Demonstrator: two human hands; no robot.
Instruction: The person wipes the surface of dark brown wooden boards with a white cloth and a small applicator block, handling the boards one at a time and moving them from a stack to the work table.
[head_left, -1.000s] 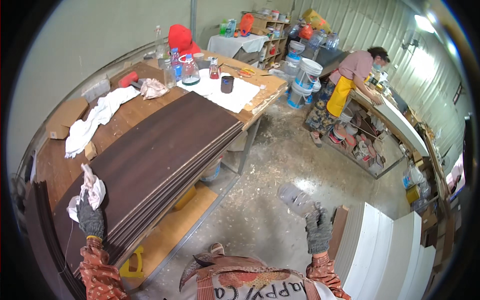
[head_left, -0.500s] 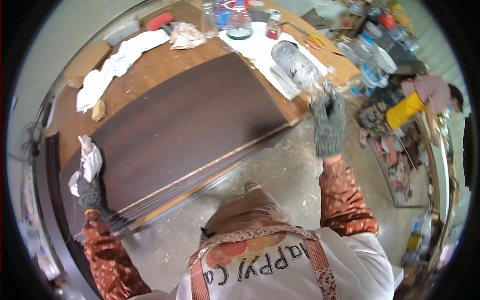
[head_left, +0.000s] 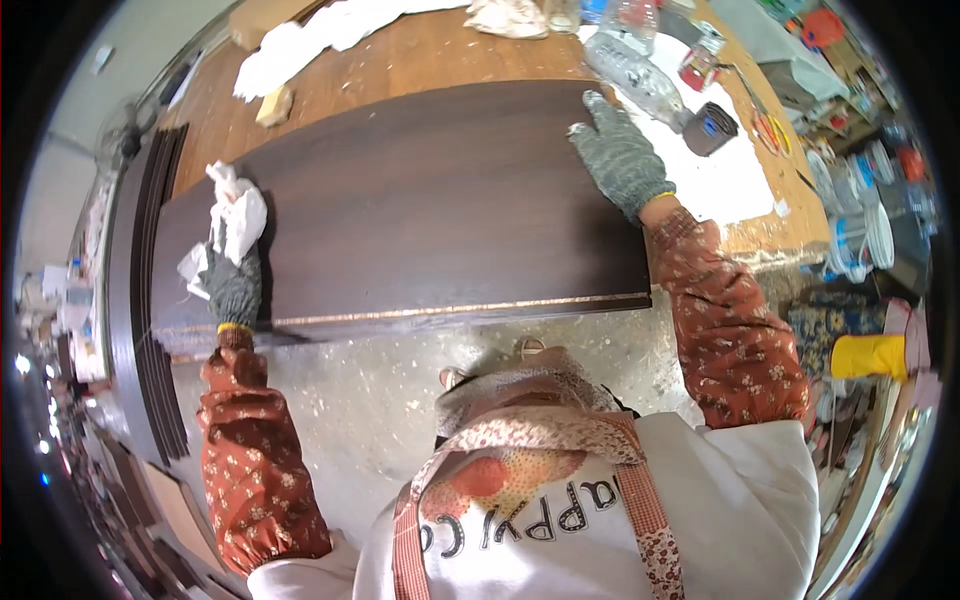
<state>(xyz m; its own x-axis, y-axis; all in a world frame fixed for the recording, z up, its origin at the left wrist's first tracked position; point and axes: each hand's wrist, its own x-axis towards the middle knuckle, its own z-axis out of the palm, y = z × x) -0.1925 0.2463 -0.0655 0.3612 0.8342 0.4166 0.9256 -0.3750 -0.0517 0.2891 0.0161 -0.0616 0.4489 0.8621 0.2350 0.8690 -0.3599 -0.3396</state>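
A wide dark brown board lies across the wooden table, its near edge marked by a thin light strip. My left hand, in a grey knitted glove, is closed on a crumpled white cloth at the board's left end. At the right end, my right hand is stretched out with its gloved fingers apart, over the board's edge, and holds nothing. Beyond its fingers a clear plastic bottle lies on its side on white sheeting. By the bottle is a short dark roll with a blue spot.
A yellowish block and a long white cloth lie behind the board. Orange-handled scissors rest at the table's right. Stacked dark boards stand at left. Plastic containers crowd the right side.
My right hand has moved from the bottle's near end onto the board's right end and opened. The dark roll now shows beside the bottle. My left hand still grips the cloth. The view has turned.
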